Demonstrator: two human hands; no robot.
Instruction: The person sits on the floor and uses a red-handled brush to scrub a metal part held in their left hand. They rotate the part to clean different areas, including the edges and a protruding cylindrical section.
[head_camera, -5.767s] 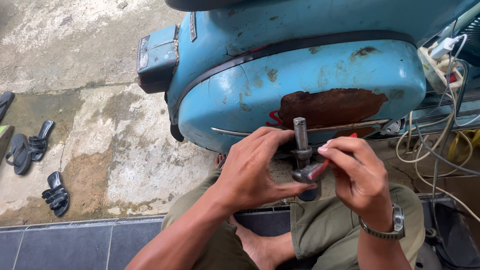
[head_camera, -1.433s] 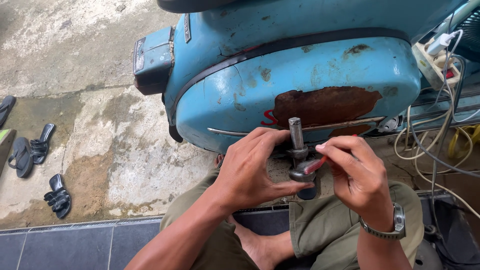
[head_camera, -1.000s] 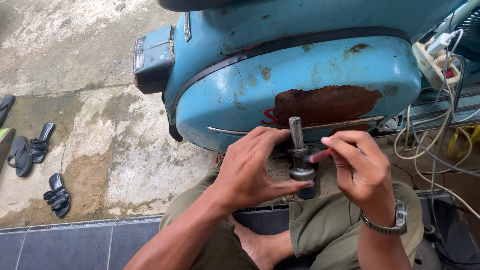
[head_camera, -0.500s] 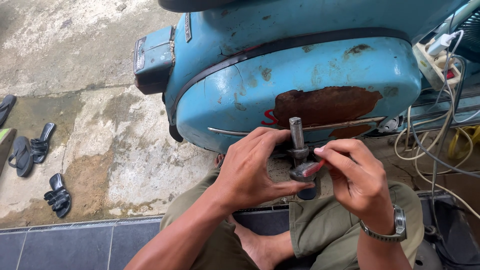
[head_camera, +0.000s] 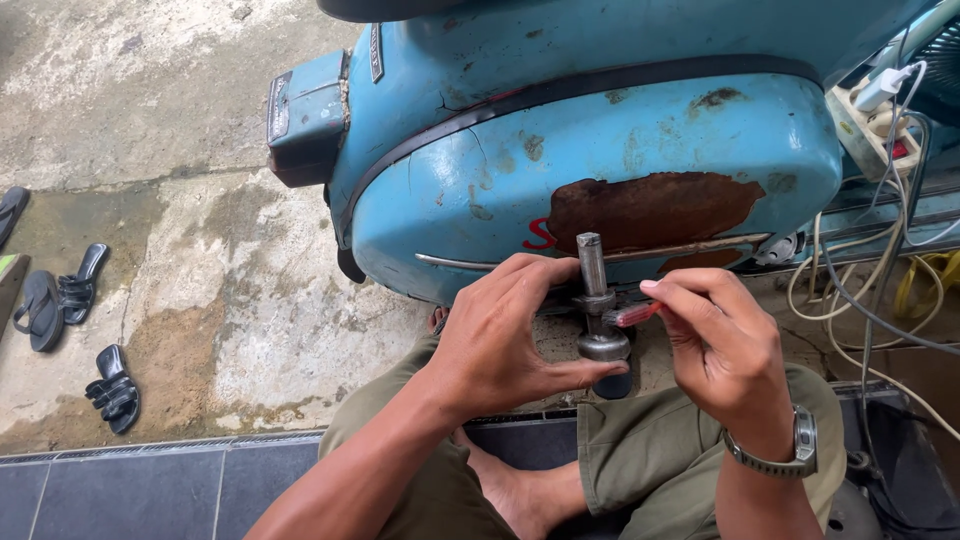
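My left hand (head_camera: 508, 335) grips a grey metal shaft part (head_camera: 597, 298) and holds it upright over my lap, fingers wrapped around its lower collar. My right hand (head_camera: 722, 345) pinches a small red-handled tool (head_camera: 632, 314) whose tip touches the shaft's middle collar. A metal watch (head_camera: 798, 448) sits on my right wrist. Behind the part stands a light blue scooter body (head_camera: 600, 150) with a large rust patch (head_camera: 650, 208).
Black sandals (head_camera: 60, 300) lie on the stained concrete at the left. A tangle of white and yellow cables (head_camera: 880, 270) and a power strip (head_camera: 865, 105) sit at the right. Dark floor tiles (head_camera: 130, 490) run along the bottom edge.
My right hand drew slightly away from the shaft, then came back with the red tool at its collar. The left hand keeps the shaft steady.
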